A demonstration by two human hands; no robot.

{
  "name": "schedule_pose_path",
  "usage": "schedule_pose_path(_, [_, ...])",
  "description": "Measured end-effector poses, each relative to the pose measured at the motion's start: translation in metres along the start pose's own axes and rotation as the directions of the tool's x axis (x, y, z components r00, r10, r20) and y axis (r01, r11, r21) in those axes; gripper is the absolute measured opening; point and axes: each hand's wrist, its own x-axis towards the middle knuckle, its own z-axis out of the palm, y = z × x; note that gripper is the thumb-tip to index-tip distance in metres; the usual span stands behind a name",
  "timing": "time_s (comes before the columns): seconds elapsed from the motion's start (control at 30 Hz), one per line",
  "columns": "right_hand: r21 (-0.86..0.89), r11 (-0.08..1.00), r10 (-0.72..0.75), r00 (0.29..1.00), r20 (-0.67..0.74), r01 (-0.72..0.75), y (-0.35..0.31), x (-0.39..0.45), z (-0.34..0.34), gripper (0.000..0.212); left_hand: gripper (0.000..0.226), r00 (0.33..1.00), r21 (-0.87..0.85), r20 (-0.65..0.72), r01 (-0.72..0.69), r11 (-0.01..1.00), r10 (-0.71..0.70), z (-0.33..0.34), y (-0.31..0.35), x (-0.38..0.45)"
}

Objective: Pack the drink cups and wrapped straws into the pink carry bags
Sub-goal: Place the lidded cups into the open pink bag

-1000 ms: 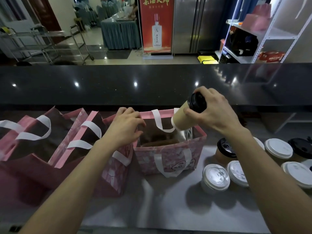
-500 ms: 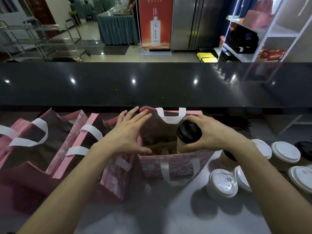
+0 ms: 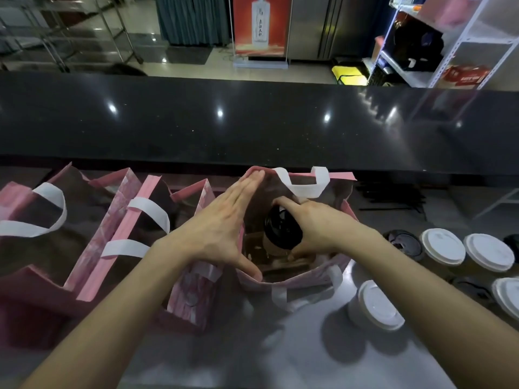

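The cup [image 3: 282, 231], body mostly hidden inside the pink bag [image 3: 297, 279], is standing upright, black lid up. Right hand [image 3: 314, 228] is gripping its lid; left hand [image 3: 222, 226], fingers straight toward 12 o'clock, is pressing the bag's edge.

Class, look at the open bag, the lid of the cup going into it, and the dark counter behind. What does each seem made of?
Bag: probably paper, matt pink print; it holds sharp creases.
Lid: likely plastic, black, slightly glossy with moulded ridges.
Counter: polished stone or similar, dark and speckled, mirroring ceiling lights.

No legible text on poster [image 3: 259, 26]
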Motion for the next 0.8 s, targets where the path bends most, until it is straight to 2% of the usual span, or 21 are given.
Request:
schedule_pose_path(0.13, [-0.133, 0.991, 0.007, 0.997, 0.082, 0.004, -0.010, 0.022, 0.012, 0.137, 0.178, 1.000, -0.013, 0.007, -0.001, 1.000, 0.001, 0.000, -0.001, -0.002])
schedule_pose_path(0.5, [-0.235, 0.968, -0.011, 0.947, 0.321, 0.091, -0.045, 0.048, 0.019, 0.134, 0.178, 1.000, -0.056, -0.017, 0.009, 0.998, -0.010, -0.003, 0.002, -0.007])
schedule_pose_path(0.63, [-0.287, 0.954, 0.028, 0.928, 0.371, 0.086, -0.052, 0.041, 0.026, 0.146, 0.169, 0.999, -0.005, -0.040, -0.019, 1.000, 0.019, -0.003, 0.000, -0.008])
schedule_pose_path(0.73, [-0.207, 0.978, 0.052, 0.948, 0.313, 0.015, -0.047, 0.037, 0.013, 0.136, 0.150, 0.999, 0.104, -0.053, 0.003, 0.995, 0.003, -0.007, 0.000, -0.008])
schedule_pose_path(0.8, [-0.095, 0.995, 0.058, 0.966, 0.253, -0.035, -0.041, 0.027, -0.003, 0.105, 0.124, 0.993, 0.177, -0.116, 0.012, 0.984, 0.009, -0.013, 0.004, -0.008])
